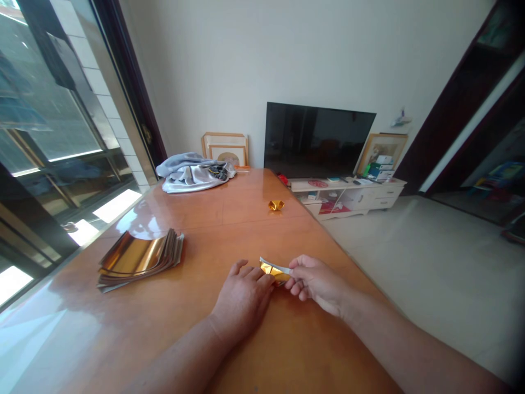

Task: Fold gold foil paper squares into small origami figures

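Observation:
A small piece of gold foil paper [268,268], partly folded, with a pale underside strip along its upper edge, is between my two hands on the wooden table. My left hand [245,298] lies palm down at its left, fingers curled and touching the foil. From the right, my right hand [314,279] pinches the pale edge between thumb and fingers. Part of the foil is hidden behind the fingers. Farther back sits a folded gold foil ingot shape [276,205]. To the left lies a stack of gold foil sheets [139,257], curling up at the sides.
The glossy wooden table [229,224] ends in a slanting edge on the right. Silvery-grey cloth [197,172] is heaped at its far left end. Beyond are a television [318,139], a low white cabinet [369,197] and leaning picture frames. A glass door stands at left.

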A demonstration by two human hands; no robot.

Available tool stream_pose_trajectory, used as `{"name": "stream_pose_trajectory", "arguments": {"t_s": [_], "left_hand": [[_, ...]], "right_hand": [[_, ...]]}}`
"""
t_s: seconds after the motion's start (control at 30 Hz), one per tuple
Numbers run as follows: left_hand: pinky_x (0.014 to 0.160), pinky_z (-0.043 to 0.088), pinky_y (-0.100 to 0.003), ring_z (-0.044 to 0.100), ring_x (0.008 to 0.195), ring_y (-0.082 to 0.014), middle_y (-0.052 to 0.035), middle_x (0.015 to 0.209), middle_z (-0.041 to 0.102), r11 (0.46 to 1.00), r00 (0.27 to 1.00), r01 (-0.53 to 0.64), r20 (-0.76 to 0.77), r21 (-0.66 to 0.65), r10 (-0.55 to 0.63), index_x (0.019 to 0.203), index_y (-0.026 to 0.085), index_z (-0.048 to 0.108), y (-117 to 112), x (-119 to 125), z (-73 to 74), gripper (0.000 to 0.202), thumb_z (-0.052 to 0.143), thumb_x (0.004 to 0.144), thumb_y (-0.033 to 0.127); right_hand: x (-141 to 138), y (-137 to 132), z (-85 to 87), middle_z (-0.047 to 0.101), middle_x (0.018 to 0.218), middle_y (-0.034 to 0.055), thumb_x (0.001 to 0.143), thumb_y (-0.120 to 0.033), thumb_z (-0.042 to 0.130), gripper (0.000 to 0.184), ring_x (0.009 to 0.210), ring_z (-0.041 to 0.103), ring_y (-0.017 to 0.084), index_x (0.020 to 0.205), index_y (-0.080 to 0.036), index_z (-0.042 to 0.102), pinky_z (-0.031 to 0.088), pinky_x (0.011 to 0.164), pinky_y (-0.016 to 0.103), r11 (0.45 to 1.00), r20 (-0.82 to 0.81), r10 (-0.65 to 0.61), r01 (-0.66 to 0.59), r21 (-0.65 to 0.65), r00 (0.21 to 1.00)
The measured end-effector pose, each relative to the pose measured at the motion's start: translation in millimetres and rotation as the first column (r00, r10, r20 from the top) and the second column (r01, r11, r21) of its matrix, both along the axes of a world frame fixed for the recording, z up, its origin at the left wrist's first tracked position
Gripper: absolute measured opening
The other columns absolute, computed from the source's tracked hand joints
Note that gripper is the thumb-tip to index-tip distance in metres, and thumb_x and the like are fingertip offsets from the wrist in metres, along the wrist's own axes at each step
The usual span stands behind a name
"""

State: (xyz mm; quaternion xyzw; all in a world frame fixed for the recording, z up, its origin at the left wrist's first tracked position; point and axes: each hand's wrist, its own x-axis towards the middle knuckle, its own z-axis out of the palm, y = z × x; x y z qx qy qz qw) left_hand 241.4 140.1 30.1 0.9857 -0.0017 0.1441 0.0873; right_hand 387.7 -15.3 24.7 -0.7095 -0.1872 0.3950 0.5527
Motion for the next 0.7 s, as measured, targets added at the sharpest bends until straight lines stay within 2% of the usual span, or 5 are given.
{"name": "stream_pose_trajectory", "arguments": {"t_s": [0.07, 0.17, 0.3, 0.4, 0.7], "left_hand": [[0.106, 0.032, -0.051, 0.062, 0.089, -0.0214, -0.0051, 0.093, 0.070, 1.000, 1.000, 0.004, -0.016, 0.014, -0.004, 0.096, 0.025, 0.068, 0.6, -0.7, 0.4, 0.025, 0.044, 0.100, 0.029], [0.105, 0.031, -0.052, 0.062, 0.090, -0.0222, -0.0051, 0.091, 0.071, 1.000, 0.999, 0.016, -0.033, 0.018, -0.016, 0.094, 0.025, 0.069, 0.7, -1.3, 1.7, 0.025, 0.046, 0.100, 0.030], [0.103, 0.031, -0.052, 0.062, 0.091, -0.0220, -0.0047, 0.093, 0.072, 0.999, 0.999, 0.030, -0.033, 0.017, -0.029, 0.099, 0.026, 0.070, -0.3, -1.7, 3.5, 0.023, 0.047, 0.099, 0.029], [0.099, 0.033, -0.048, 0.062, 0.092, -0.0223, -0.0048, 0.092, 0.072, 1.000, 0.999, 0.020, -0.026, -0.003, -0.020, 0.098, 0.025, 0.069, -0.2, -2.9, 3.5, 0.019, 0.050, 0.098, 0.029], [0.083, 0.038, -0.035, 0.058, 0.095, -0.0212, -0.0038, 0.094, 0.068, 0.986, 0.999, -0.045, -0.024, -0.161, 0.042, 0.098, 0.024, 0.069, 9.7, -7.2, -3.7, 0.023, 0.046, 0.096, 0.019]], "right_hand": [[-1.6, -3.8, 1.0, 0.068, 0.082, 0.0023, 0.084, -0.021, 0.051, 0.015, 0.066, 0.061, 0.016, 0.098, -0.023, 0.051, 0.043, 0.057, 0.026, 0.997, 0.337, -0.002, 0.029, -0.076, 0.942], [-8.2, -9.9, 6.3, 0.067, 0.097, 0.0032, 0.077, -0.013, 0.056, 0.023, 0.091, 0.061, 0.020, 0.097, -0.024, 0.056, 0.046, 0.080, 0.032, 0.996, 0.809, 0.069, 0.002, -0.087, 0.583], [-18.2, -11.9, 10.7, 0.066, 0.093, 0.0026, 0.078, -0.013, 0.061, 0.017, 0.093, 0.056, 0.021, 0.091, -0.024, 0.061, 0.043, 0.083, 0.032, 0.933, 0.905, 0.329, -0.241, -0.268, 0.269], [-16.6, -9.4, 6.6, 0.066, 0.092, 0.0031, 0.083, -0.022, 0.063, 0.005, 0.091, 0.056, 0.021, 0.088, -0.024, 0.064, 0.043, 0.080, 0.031, 0.914, 0.891, 0.381, -0.250, -0.321, 0.246], [2.3, -5.3, 5.6, 0.067, 0.090, 0.0031, 0.091, -0.026, 0.060, 0.015, 0.088, 0.059, 0.018, 0.090, -0.026, 0.075, 0.042, 0.076, 0.027, 0.882, 0.811, 0.438, -0.361, -0.304, 0.388]]}}
